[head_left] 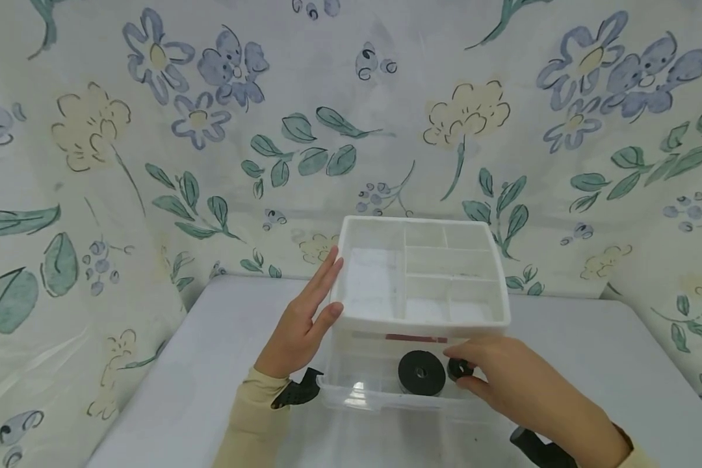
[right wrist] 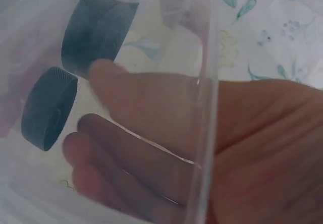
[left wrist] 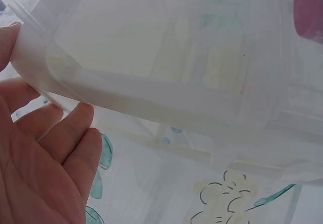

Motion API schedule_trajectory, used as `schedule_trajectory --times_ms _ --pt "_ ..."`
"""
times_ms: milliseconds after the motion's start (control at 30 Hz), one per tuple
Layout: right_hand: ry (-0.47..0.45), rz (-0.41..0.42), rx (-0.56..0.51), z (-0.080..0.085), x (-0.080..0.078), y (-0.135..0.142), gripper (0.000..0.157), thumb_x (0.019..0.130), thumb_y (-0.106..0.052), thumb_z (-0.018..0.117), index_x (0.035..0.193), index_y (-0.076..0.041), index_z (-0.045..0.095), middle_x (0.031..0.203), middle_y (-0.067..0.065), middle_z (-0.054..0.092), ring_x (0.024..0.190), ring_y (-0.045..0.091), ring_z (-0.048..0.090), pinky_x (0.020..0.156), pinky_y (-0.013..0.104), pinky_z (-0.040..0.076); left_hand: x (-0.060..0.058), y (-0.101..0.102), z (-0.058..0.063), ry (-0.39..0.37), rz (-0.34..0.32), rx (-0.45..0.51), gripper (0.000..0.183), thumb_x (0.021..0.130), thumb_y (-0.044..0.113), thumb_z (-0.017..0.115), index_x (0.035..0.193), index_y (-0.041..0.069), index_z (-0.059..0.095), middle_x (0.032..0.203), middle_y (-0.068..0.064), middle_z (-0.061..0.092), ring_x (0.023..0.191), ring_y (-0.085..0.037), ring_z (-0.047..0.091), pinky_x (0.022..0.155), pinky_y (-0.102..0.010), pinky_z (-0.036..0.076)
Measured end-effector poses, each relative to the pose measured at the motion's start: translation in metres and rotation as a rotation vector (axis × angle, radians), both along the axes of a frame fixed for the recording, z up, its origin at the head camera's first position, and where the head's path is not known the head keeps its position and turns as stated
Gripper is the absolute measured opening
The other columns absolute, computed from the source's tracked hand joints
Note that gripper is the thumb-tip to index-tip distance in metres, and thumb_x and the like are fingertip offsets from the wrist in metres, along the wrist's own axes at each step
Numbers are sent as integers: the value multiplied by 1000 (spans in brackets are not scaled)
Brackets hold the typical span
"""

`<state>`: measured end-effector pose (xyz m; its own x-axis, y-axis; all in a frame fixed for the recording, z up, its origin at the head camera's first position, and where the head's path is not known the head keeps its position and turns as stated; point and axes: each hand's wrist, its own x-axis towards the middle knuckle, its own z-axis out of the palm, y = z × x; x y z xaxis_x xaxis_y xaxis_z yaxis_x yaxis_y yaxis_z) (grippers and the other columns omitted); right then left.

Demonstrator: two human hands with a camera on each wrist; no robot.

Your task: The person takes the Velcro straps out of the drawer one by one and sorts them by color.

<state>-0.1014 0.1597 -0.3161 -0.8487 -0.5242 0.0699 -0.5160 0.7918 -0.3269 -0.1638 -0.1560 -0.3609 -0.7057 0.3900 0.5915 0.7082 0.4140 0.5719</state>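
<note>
A white compartment tray stands tilted above a clear plastic box. My left hand holds the tray's left side; in the left wrist view the fingers curl at its edge. Inside the box is a black disc with a small centre hole; its rim looks ridged in the right wrist view. Beside it, my right hand pinches a small black cylinder between finger and thumb. Through the cloudy box wall the thumb shows against the cylinder.
Black latches stick out at the box's left and right. A red strip shows inside the box below the tray. The white table meets a flower-patterned cloth at the back and sides.
</note>
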Motion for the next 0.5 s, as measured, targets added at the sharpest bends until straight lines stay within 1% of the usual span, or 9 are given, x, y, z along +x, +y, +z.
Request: schedule_trajectory --times_ms 133,200,267,400,467,500 --pt "-6 8 57 1 -3 -3 45 72 -3 89 113 -12 75 119 1 71 107 23 67 86 42 58 1 1 -1 -7 4 -6 60 108 25 50 161 12 25 168 -4 15 152 -24 20 121 -37 22" --pt "12 15 98 1 -3 -6 46 70 -2 89 112 -11 75 118 3 71 107 25 68 86 44 58 1 0 -1 -6 4 -7 60 108 25 50 161 11 25 168 -5 15 152 -24 21 121 -38 23" --pt "52 31 133 2 -4 -8 47 68 -1 90 112 -9 74 117 5 71 106 26 68 85 44 59 1 0 -2 -6 4 -6 60 108 25 49 161 12 24 168 -3 15 152 -23 21 121 -39 23" --pt "158 66 198 3 -5 -11 54 65 -1 92 115 -8 73 120 8 68 109 29 66 86 44 58 -2 0 -3 1 0 0 60 108 28 48 161 13 24 168 -2 14 152 -23 20 121 -40 24" --pt "171 62 217 3 -4 -12 58 63 -1 93 117 -8 72 122 9 66 110 28 65 86 44 58 -3 0 -3 2 -6 1 60 108 29 47 161 13 24 168 -2 14 152 -23 20 121 -41 23" --pt "175 61 226 4 -4 -12 58 63 -1 93 117 -8 72 121 10 67 109 28 65 85 43 59 -3 0 -3 2 -7 0 60 108 29 47 161 13 24 168 -2 14 152 -23 20 121 -41 23"
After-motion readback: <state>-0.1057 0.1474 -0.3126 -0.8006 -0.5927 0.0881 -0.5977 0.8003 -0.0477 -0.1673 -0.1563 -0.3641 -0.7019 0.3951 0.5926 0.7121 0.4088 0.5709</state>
